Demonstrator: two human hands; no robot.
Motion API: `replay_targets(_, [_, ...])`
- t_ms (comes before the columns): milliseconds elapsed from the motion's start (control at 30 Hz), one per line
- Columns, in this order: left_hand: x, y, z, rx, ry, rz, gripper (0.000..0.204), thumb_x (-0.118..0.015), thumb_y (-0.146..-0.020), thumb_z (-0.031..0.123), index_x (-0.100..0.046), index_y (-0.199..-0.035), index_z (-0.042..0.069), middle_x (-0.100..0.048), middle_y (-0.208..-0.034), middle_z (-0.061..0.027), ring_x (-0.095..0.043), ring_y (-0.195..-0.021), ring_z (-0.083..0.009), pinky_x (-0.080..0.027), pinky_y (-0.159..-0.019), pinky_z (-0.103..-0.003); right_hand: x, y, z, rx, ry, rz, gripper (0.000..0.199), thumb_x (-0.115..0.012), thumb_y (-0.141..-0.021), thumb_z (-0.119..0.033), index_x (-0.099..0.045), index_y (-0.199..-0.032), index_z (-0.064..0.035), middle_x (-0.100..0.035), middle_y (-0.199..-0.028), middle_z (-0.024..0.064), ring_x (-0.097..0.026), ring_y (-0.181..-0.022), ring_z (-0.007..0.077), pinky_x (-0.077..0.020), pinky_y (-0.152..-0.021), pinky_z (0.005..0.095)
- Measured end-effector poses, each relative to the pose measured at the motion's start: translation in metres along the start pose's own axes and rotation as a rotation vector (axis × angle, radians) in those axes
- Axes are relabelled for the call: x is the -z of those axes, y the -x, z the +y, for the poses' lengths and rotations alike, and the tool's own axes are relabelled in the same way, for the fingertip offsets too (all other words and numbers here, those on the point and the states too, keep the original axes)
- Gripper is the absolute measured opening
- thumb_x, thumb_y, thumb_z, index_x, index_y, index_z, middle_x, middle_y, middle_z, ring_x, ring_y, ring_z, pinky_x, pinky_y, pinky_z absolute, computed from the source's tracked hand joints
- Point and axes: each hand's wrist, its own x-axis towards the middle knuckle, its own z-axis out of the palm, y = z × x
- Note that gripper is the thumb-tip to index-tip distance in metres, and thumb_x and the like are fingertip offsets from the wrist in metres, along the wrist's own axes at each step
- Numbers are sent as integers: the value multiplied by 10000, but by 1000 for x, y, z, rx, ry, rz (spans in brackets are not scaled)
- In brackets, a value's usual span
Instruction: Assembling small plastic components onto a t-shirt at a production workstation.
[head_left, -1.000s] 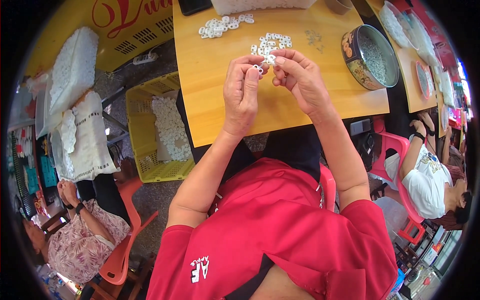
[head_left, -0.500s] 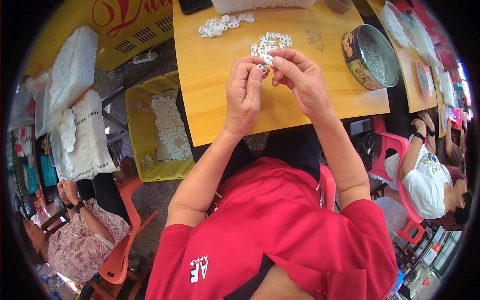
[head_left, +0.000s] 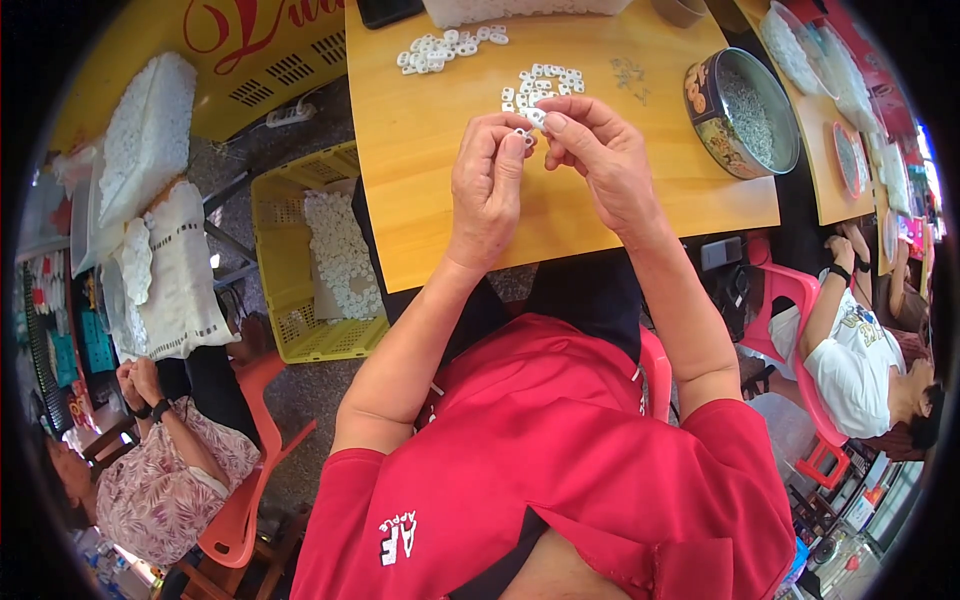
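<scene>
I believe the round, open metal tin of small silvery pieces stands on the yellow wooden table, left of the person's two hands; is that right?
Not quite: the head view shows the round, open metal tin to the right of both the left hand and the right hand, on the yellow wooden table.

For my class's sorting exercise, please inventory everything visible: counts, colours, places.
table: one, yellow, centre
oval pieces: many, white, table's far left
rectangular pieces: many, white, beyond hands
metal bits: several, silver, left of tin
tin: one, dark patterned, table's right
bin: one, whitish, far edge
crate: one, yellow, left of table
chairs: several, reddish, left to right
co-workers: at least two, white or patterned clothes, sides
background clutter: uncountable, mixed, edges
held pieces: unclear count, white, fingertips
left hand, right hand: one each, bare, centre
</scene>
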Motion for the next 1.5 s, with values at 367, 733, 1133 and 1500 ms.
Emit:
replay_targets(367, [-3,-1,-2,-16,-10,2,162,-483,-1059,109,-578,-1002,-9,-591,-1119,-76,-592,-930,-136,-494,-839,-280,-1,0,-3,51,102,6,247,-688,-961,-140,-680,-1154,15,-668,-935,24,-590,-757,81,-504,-725,244])
replay_targets(733, [-3,-1,0,-19,26,43,155,-507,-1043,95,-565,-940,-6,-603,-1068,-93,-585,-868,-148,-495,-780,-280,-2,2,-4,69,171,5,243,-688,-960,-142,-684,-1142,19,-669,-933,25,-579,-749,76,-494,-718,241])
replay_targets(1133, [-2,3,3,117,-1,43,178,-501,-1069,165,-554,-967,29,-554,-840,-24,-504,-740,-98,-439,-668,-259,-4,2,5,129,225,32,228,-663,-975,-91,-663,-1175,19,-684,-1004,33,-589,-762,72,-510,-704,233])
replay_targets(1500, [-2,3,4,113,-10,35,175,-502,-1071,172,-551,-972,37,-529,-777,-16,-488,-722,-98,-428,-649,-267,-2,4,2,158,290,-40,215,-649,-982,-81,-663,-1172,19,-690,-1033,36,-606,-848,75,-513,-732,235])
